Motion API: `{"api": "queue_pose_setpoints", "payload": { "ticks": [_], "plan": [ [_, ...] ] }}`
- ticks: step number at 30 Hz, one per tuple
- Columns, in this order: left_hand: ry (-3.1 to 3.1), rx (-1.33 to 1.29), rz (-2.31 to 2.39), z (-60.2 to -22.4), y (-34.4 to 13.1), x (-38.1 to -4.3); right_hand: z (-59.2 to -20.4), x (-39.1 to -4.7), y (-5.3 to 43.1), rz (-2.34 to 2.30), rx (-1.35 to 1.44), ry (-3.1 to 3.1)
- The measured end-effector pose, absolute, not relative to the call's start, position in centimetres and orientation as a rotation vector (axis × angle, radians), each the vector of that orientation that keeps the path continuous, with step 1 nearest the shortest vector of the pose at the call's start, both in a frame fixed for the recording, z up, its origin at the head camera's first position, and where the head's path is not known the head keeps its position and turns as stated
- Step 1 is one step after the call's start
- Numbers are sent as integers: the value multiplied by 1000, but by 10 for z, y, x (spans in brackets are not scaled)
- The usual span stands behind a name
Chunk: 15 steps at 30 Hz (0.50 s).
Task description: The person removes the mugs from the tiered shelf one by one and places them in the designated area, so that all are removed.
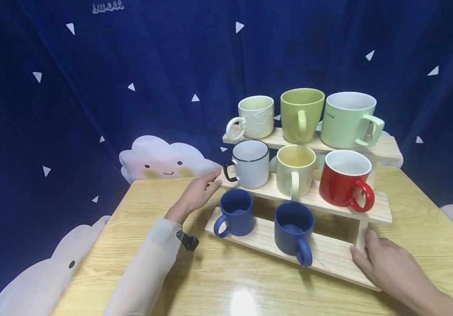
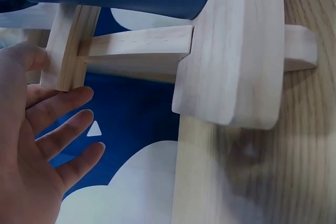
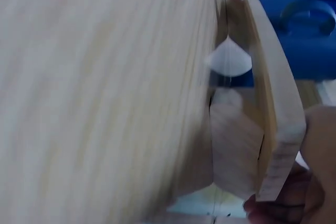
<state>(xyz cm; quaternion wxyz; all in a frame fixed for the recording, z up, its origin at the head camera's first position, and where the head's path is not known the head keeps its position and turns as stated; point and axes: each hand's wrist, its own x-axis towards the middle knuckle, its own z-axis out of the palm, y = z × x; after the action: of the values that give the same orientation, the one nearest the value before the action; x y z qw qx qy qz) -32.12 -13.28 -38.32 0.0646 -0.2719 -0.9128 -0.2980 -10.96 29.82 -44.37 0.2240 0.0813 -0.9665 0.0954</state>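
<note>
Wooden rack point(image 1: 316, 196), one, stands between two hands: right hand point(image 1: 396, 261) grips its lowest shelf's right end, while left hand point(image 1: 197, 193) touches the middle shelf's left end, fingers spread and nearly straight. Leftward of the right grip sit two blue mugs point(image 1: 285, 228); above and behind, one red mug point(image 1: 337, 186), one cream mug point(image 1: 287, 173), one white mug point(image 1: 251, 169); farthest, three greenish mugs point(image 1: 295, 112).

Between your left fingers point(image 1: 212, 176) and right fingers point(image 1: 373, 242), you have one rack point(image 1: 333, 255), three shelves point(image 1: 265, 232), eight mugs point(image 1: 284, 179).
</note>
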Motion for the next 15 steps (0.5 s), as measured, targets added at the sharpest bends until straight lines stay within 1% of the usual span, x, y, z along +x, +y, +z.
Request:
{"api": "queue_pose_setpoints", "payload": {
  "ticks": [15],
  "plan": [
    [-2749, -809, -759, -381, -134, -306, -443, -141, 330, 319, 415, -2681]
  ]
}}
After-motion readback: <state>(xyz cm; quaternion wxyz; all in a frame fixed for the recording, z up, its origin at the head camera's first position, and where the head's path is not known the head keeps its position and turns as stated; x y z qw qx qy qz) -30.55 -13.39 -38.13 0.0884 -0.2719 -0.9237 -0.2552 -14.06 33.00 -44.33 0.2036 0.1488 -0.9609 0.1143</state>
